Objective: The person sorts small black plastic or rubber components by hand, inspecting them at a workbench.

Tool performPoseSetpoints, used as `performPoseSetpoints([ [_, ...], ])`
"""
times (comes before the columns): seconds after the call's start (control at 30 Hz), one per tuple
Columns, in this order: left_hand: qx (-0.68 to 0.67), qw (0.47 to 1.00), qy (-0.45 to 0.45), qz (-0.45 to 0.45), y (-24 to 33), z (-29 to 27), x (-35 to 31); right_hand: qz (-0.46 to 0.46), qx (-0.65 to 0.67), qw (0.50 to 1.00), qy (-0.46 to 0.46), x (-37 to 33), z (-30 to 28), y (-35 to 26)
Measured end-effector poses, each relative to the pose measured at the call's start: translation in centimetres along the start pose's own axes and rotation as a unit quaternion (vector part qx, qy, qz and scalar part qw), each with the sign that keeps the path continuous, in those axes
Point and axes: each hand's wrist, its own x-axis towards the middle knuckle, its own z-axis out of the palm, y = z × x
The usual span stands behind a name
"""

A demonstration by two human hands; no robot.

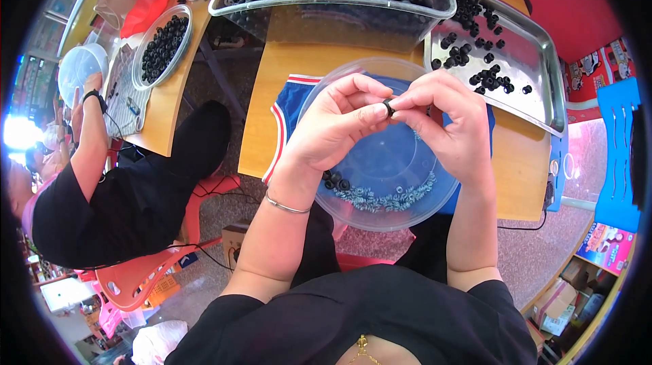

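Above a clear round plastic tub (380,161), my left hand (339,120) and my right hand (448,117) meet fingertip to fingertip. Between them they pinch one small black round part (388,107), mostly covered by the thumbs and fingers. Inside the tub, small pale blue-silver rings (387,200) lie in a curved band along the near side. A few black round parts (334,180) with holes rest by its left wall, under my left wrist. A blue cloth with red and white trim (282,110) lies beneath the tub.
A large clear bin (333,2) heaped with black parts stands at the far side. Right of it, a metal tray (526,59) holds scattered black parts. At left, a co-worker holding a clear lid (81,69) sits by a tub of black parts (163,49).
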Motion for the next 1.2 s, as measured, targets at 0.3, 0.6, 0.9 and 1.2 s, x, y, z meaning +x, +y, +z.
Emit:
performPoseSetpoints([
  [0.3, -0.062, 0.998, -0.017, -0.021, 0.6, -0.5, 0.0, 0.085, -0.029, 0.996, -0.023, -0.1, -1.6, 0.5],
  [0.6, -0.066, 0.998, -0.002, -0.011, 0.4, -0.9, 0.1, 0.131, -0.337, 0.915, -0.18, -1.6, 0.0, 1.5],
  [0.9, -0.05, 0.999, 0.001, -0.008, 0.9, -0.6, 0.0, 0.124, -0.238, 0.95, -0.159, -0.7, -0.6, 1.4],
  [1.2, -0.044, 0.999, -0.009, -0.018, 0.6, -0.6, 0.0, 0.083, 0.1, 0.991, 0.028, -0.4, 0.2, 0.3],
])
